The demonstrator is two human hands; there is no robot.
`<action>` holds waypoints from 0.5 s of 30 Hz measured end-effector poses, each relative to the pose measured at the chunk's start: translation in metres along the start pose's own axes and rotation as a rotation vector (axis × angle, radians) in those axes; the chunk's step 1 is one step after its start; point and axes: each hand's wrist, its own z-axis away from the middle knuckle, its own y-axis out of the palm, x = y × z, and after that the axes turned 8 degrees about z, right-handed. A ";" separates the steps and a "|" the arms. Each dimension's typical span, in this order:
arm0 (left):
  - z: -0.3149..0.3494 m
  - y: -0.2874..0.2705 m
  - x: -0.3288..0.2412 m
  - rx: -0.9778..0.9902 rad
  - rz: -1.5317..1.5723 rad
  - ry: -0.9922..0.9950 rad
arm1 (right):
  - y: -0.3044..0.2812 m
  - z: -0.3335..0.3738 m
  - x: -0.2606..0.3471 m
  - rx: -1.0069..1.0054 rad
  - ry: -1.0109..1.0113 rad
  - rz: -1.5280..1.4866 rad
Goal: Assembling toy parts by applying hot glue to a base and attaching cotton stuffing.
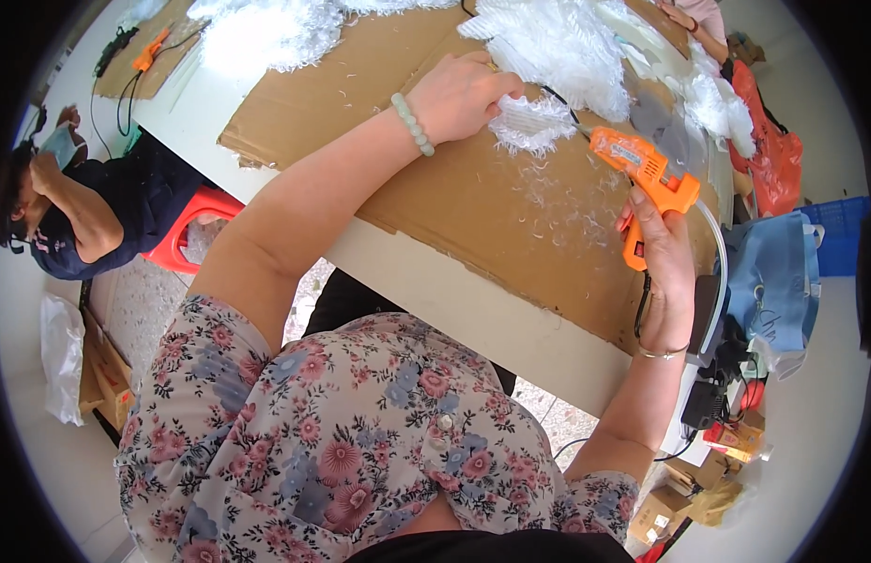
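Observation:
My right hand [663, 239] is wrapped round the handle of an orange glue gun [633, 155]. Its nozzle points left, close to a small white fringed fabric piece [533, 126]. My left hand [464, 96] is closed, with its fingertips at the upper left edge of that piece, which lies on the brown cardboard [426, 192]. A thin black strip [559, 98] shows beside the piece; what it belongs to is hidden. White lint [572, 202] is scattered over the cardboard nearer to me.
White fluffy heaps [557, 47] lie at the far side of the table. A second orange glue gun [149, 52] rests at the far left. One person [88, 206] sits left; another person's hand [678, 16] shows far right. A blue bag [773, 281] hangs at the right.

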 end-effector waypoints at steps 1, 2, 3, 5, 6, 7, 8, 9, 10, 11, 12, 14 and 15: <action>0.000 -0.001 -0.002 0.019 -0.056 0.009 | 0.000 0.000 0.000 -0.009 0.007 -0.014; -0.001 0.001 -0.004 0.034 -0.063 0.019 | -0.002 -0.001 -0.003 -0.017 0.008 -0.031; -0.002 0.004 -0.004 -0.027 -0.082 0.089 | -0.005 -0.002 -0.005 -0.010 0.002 -0.054; -0.002 0.003 -0.006 -0.080 -0.101 0.169 | -0.008 -0.004 -0.007 -0.010 -0.005 -0.086; -0.001 0.000 -0.007 -0.073 -0.064 0.132 | -0.009 -0.004 -0.007 0.005 -0.011 -0.100; 0.000 -0.003 -0.008 -0.065 -0.027 0.093 | -0.009 -0.005 -0.006 0.021 -0.017 -0.114; 0.001 -0.006 -0.012 -0.058 -0.028 0.100 | -0.010 -0.006 -0.006 0.015 -0.017 -0.122; 0.001 -0.009 -0.016 -0.013 0.015 0.025 | -0.010 -0.007 -0.007 0.026 -0.034 -0.132; 0.001 -0.010 -0.018 0.033 0.059 -0.050 | -0.010 -0.008 -0.008 0.038 -0.050 -0.141; 0.001 -0.009 -0.018 0.038 0.059 -0.049 | -0.010 -0.009 -0.010 0.035 -0.048 -0.146; 0.000 -0.006 -0.017 0.073 0.015 -0.023 | -0.012 -0.011 -0.012 0.040 -0.017 -0.119; 0.000 -0.001 -0.010 0.112 -0.024 0.003 | -0.009 -0.015 -0.014 0.043 0.019 -0.095; -0.001 0.001 -0.006 0.092 -0.010 0.032 | -0.006 -0.016 -0.014 0.039 0.022 -0.102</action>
